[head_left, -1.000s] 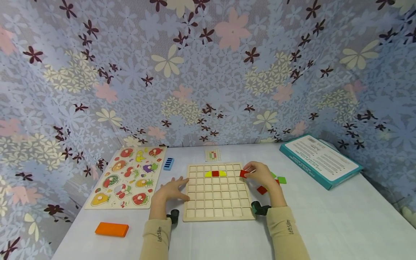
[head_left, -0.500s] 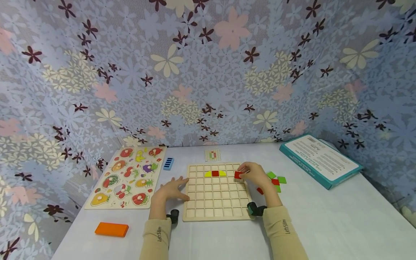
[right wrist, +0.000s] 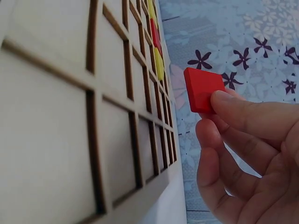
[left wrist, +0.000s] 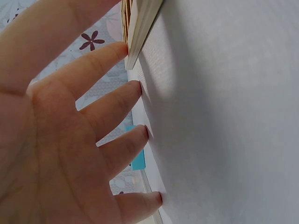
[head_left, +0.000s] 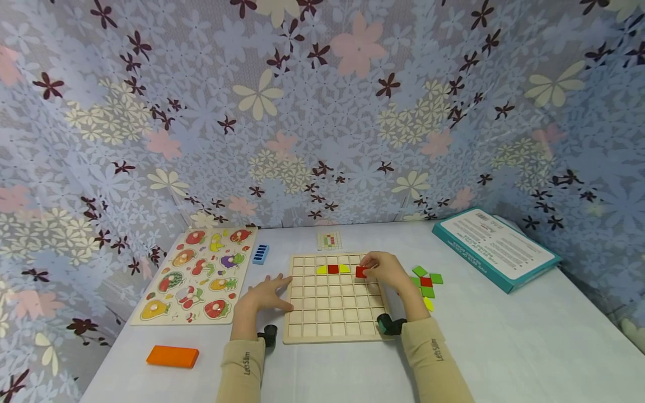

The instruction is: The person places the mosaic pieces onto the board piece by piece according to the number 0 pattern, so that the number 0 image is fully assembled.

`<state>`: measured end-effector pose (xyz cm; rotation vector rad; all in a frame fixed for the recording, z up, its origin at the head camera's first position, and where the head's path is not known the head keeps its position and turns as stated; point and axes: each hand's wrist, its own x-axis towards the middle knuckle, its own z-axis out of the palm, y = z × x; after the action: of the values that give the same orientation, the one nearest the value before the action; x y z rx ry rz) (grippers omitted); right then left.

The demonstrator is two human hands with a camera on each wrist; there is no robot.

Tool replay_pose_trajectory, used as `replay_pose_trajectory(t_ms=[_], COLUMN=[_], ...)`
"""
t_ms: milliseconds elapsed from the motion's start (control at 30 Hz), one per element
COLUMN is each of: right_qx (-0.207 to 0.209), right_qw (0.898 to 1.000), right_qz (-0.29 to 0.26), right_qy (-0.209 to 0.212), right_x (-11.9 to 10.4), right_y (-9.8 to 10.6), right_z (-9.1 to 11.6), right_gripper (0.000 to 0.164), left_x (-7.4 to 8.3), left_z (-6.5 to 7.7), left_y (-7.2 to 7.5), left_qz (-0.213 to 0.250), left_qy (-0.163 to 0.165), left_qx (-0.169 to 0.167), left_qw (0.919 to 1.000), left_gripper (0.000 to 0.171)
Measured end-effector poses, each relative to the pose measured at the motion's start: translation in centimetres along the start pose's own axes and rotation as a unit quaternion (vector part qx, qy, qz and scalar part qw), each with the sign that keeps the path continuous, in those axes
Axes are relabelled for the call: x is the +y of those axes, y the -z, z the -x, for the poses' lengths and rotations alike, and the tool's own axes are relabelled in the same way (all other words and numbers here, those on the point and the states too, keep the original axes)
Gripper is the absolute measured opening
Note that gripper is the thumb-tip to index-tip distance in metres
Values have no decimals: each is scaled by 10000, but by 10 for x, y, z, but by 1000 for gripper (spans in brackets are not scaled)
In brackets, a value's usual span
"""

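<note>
A wooden grid board (head_left: 336,330) lies in the middle of the table. In one of its far rows sit a red square tile (head_left: 333,269) and two yellow quarter-round tiles (head_left: 322,270), one on each side of it. My right hand (head_left: 385,270) pinches another red square tile (right wrist: 203,91) between thumb and fingers, above the board's far right part. My left hand (head_left: 267,295) is spread at the board's left edge. In the left wrist view its fingers (left wrist: 112,107) are straight, one fingertip right at the board's side and the others on the white tabletop.
Right of the board lie loose green tiles (head_left: 436,278), a red one (head_left: 426,281) and a yellow one (head_left: 428,303). Behind it is a small pattern card (head_left: 330,241). A fruit puzzle (head_left: 196,274), blue piece (head_left: 260,254) and orange block (head_left: 173,356) stand left; a teal box (head_left: 499,246) right.
My right hand has carried the red tile leftward from the board's right edge to over the grid. More of the loose tiles now show. My left hand has stayed in place.
</note>
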<state>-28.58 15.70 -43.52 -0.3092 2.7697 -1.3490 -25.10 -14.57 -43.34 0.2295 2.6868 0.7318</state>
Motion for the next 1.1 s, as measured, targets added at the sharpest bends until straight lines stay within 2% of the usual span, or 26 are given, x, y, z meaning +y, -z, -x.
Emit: replay_pose_trajectory(t_ms=[400, 500, 733, 1100], right_qx=[-203, -255, -245, -281], right_qw=[9997, 9996, 9992, 9981], right_qz=[27, -35, 278, 454], right_qy=[159, 73, 138, 319], right_x=[-14, -16, -16, -20], right_y=[-13, -18, -26, -28], right_z=[-5, -7, -13, -13], right_gripper=[11, 11, 10, 7], left_x=[0, 0, 0, 0], left_z=[-1, -1, -1, -2], left_y=[0, 0, 0, 1], left_qz=[67, 52, 85, 104], left_qy=[25, 12, 25, 45], left_qx=[-12, -9, -20, -61], left_qw=[10000, 10000, 10000, 9999], left_gripper=[77, 77, 77, 77])
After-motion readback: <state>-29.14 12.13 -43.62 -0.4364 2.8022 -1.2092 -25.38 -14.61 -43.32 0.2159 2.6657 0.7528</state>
